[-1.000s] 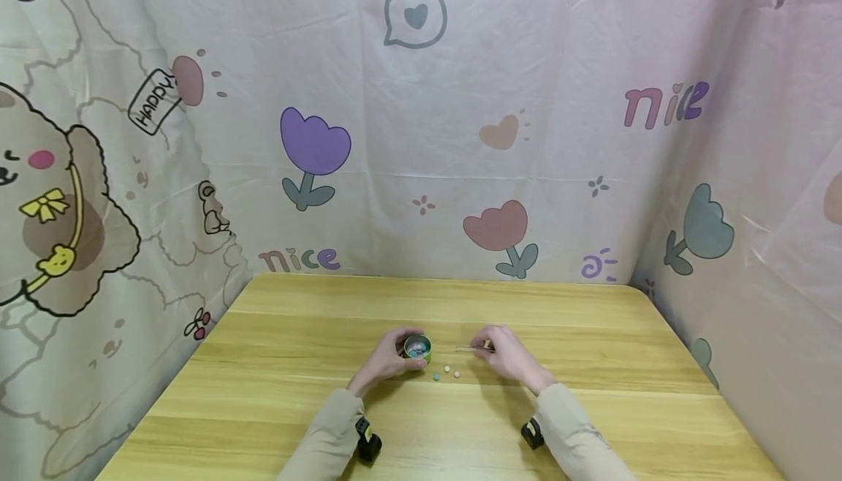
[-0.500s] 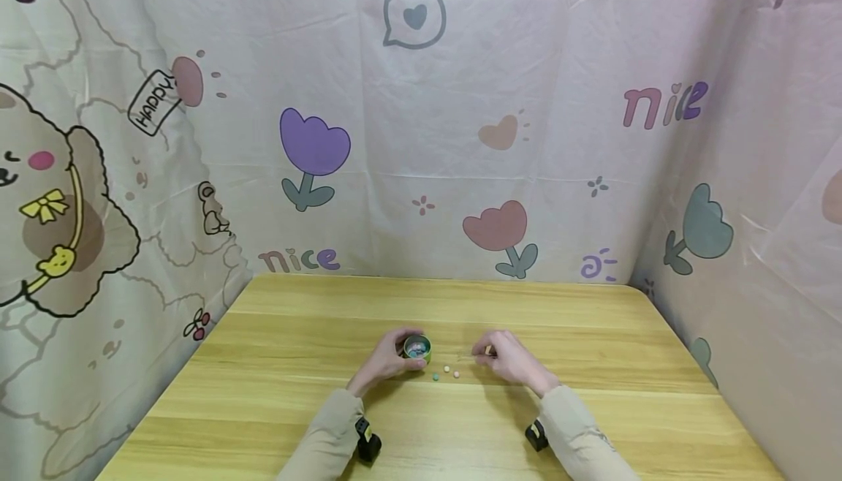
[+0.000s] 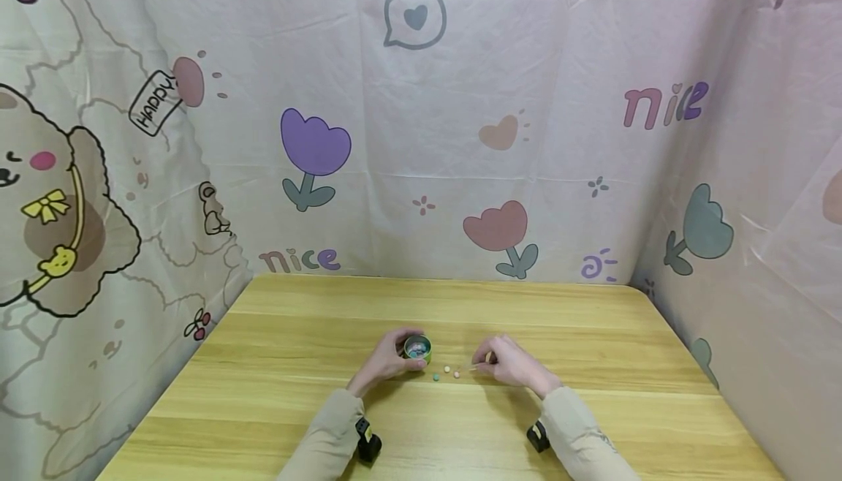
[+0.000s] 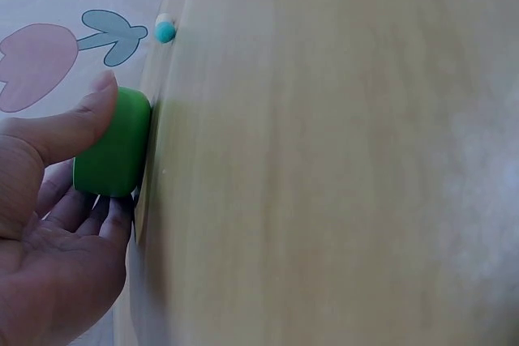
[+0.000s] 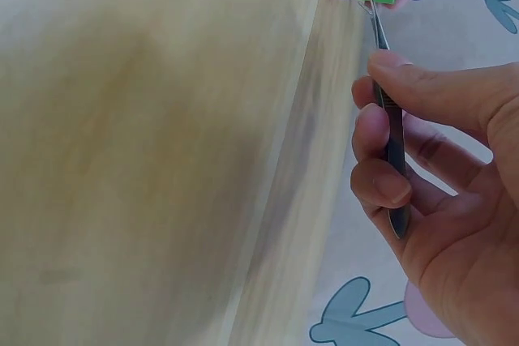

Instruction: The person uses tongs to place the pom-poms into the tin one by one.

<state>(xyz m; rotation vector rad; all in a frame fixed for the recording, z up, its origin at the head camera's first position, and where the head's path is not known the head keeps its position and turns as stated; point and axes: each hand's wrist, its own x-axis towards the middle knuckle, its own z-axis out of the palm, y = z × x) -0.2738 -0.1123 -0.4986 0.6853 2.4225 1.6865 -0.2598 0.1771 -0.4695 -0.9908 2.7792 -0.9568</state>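
Observation:
My left hand (image 3: 388,359) grips a small round green tin (image 4: 122,147) at its side, thumb near and fingers on the far side. Through the tin's open top, small pale and bluish pieces show inside; their kind is unclear. Three little balls lie on the table right of the tin: a teal ball (image 3: 436,377), a cream ball (image 3: 447,369) and a pink ball (image 3: 457,375). My right hand (image 3: 511,364) pinches metal tweezers (image 5: 395,139) between thumb and fingers. Their bent, slightly parted tips point left, close to the pink ball; whether they touch it is unclear.
The wooden table (image 3: 316,305) extends around both hands. Patterned cloth (image 3: 421,101) hangs behind it and along both sides. A black wrist camera (image 3: 368,443) sits on the left sleeve, and another black camera (image 3: 538,436) on the right sleeve.
My right hand has come slightly nearer to me, bringing the tweezer tips down from beyond the balls to beside the pink one. The left hand, tin and balls stay in place.

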